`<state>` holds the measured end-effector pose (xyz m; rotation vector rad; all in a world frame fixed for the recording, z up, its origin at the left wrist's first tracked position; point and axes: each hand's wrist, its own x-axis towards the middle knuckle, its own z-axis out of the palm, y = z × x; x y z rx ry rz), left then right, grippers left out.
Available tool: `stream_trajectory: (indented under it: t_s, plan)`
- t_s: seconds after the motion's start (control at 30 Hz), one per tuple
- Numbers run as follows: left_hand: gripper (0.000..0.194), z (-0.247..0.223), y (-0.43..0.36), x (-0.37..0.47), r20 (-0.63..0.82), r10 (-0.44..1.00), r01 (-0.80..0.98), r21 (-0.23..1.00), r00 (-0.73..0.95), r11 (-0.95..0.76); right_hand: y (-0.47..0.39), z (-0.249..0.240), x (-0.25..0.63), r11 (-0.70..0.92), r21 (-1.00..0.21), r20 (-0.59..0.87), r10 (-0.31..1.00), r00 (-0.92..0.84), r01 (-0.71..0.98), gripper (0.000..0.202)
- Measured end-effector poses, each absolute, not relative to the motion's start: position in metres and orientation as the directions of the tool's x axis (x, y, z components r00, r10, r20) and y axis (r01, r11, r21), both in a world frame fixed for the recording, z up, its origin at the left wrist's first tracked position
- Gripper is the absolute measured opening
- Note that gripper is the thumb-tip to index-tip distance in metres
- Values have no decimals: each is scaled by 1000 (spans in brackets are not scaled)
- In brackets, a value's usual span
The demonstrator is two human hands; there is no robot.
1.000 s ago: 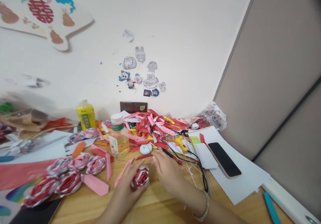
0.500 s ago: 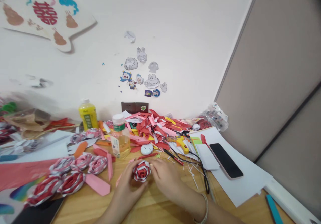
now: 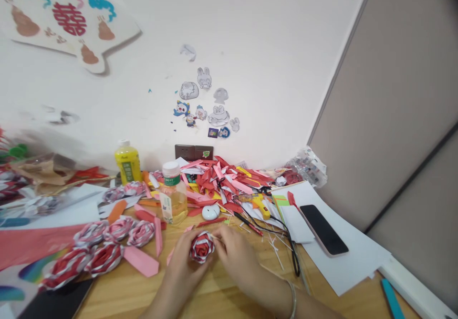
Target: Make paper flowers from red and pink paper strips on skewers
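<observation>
A red and white folded-paper rose (image 3: 202,247) faces up above the wooden table, cradled by my left hand (image 3: 182,262), whose fingers and thumb curl round its side. Close against the flower's right edge is my right hand (image 3: 236,253), with thumb and fingertips pinched together. Something thin and pale shows at those fingertips, too small to name. Several finished paper roses (image 3: 104,259), red-white and pink-white, lie to the left. A pink paper strip (image 3: 141,261) rests beside them.
A tea bottle (image 3: 173,200), a white earbud case (image 3: 211,212) and a heap of folded paper strips (image 3: 222,178) stand behind my hands. To the right are a yellow glue gun (image 3: 263,207) with its black cable, a red pen (image 3: 250,224) and a phone (image 3: 324,229) on white paper.
My right hand's fingers have shifted slightly at the rose's upper right edge, and the rose has turned a little in my left hand. The whole view has moved slightly.
</observation>
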<state>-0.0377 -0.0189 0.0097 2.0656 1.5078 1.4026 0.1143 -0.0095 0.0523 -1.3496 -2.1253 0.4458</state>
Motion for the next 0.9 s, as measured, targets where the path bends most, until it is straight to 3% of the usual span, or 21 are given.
stream_trajectory:
  t_s: [0.2,0.57,0.9]
  plan:
    - [36,5,-17,-37,594,804,607,631,21,-483,-8,50,118,586,-546,480,805,-349,599,12]
    - [30,11,-18,-35,513,856,490,731,65,-475,5,47,123,655,-549,515,754,-408,518,16]
    - [25,11,-20,-33,542,837,493,710,76,-504,4,41,124,710,-452,599,690,-406,539,16]
